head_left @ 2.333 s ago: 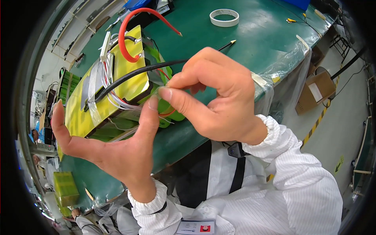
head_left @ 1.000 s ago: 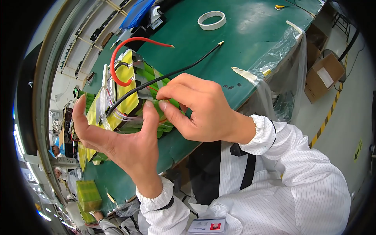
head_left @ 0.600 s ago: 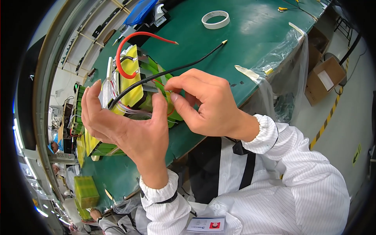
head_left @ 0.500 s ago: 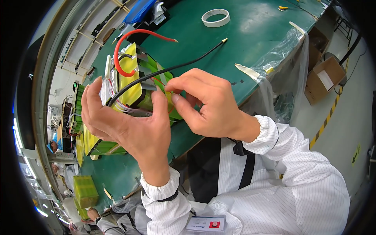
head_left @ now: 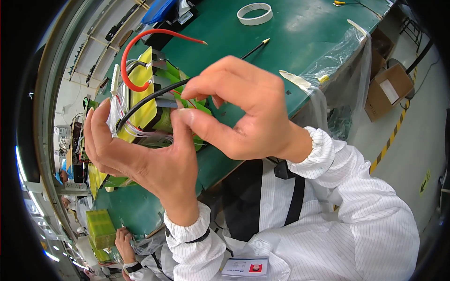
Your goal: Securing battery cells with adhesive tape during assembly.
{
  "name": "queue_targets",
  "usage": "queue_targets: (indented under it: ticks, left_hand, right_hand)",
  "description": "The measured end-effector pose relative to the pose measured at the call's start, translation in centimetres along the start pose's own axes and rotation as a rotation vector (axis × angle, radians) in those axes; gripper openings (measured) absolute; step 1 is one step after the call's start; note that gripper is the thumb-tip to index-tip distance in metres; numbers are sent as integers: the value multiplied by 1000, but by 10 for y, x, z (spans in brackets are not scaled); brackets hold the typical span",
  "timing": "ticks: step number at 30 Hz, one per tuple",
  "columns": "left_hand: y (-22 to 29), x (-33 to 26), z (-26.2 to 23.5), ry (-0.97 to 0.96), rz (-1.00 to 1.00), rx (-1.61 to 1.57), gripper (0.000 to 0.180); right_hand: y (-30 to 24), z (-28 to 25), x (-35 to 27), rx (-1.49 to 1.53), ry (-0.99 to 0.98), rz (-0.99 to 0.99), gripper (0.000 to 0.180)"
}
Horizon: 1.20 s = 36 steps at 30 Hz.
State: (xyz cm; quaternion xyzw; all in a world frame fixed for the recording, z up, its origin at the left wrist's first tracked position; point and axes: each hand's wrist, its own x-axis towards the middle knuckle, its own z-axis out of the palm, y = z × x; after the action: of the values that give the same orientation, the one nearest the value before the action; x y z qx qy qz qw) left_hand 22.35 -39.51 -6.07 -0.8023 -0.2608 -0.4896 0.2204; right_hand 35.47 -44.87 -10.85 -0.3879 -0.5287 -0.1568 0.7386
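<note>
A battery pack point(head_left: 161, 121) with yellow sheets, green wrapping and grey metal tabs stands on the green bench. A thick red cable point(head_left: 124, 65) arches up from it, and a thick black cable point(head_left: 152, 97) runs across it to the right. My left hand point(head_left: 154, 164) spans the near end of the pack, its fingers apart from its thumb near the bundle of thin wires point(head_left: 115, 112). Over the right side is my right hand point(head_left: 248, 112), index finger and thumb apart; the index tip overlaps the black cable, the thumb tip meets my left thumb. Part of a thin red wire shows between them.
A roll of white tape point(head_left: 254, 14) lies on the bench point(head_left: 215, 42). Plastic sheeting point(head_left: 335, 61) hangs over the right edge, with a cardboard box point(head_left: 390, 93) beyond. At lower left, another person's hand point(head_left: 124, 244) rests near a yellow-green block point(head_left: 101, 228).
My right thumb and index finger have parted from a pinch, and the index has risen to the black cable. The pack sits further left in view. Another person's hand has come up at lower left.
</note>
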Motion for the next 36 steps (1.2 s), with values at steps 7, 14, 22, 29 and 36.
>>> queue_targets:
  ticks: [7,14,22,29,36]
  left_hand:
    - [0,-1,0,-6,-24,16,82]
    - [4,1,-10,-71,-16,81,86]
    - [-1,5,-19,-82,16,32,94]
    - [-6,8,-25,-169,-44,-43,90]
    - [-2,11,-18,-106,-48,-99,88]
  right_hand:
    - [4,-1,35,-71,-220,-26,10]
    - [3,-9,56,-348,-412,-399,9]
    - [7,-22,61,-390,-526,-468,11]
    - [19,-15,55,-343,-403,-592,17]
    - [21,-18,55,-376,-293,-648,23]
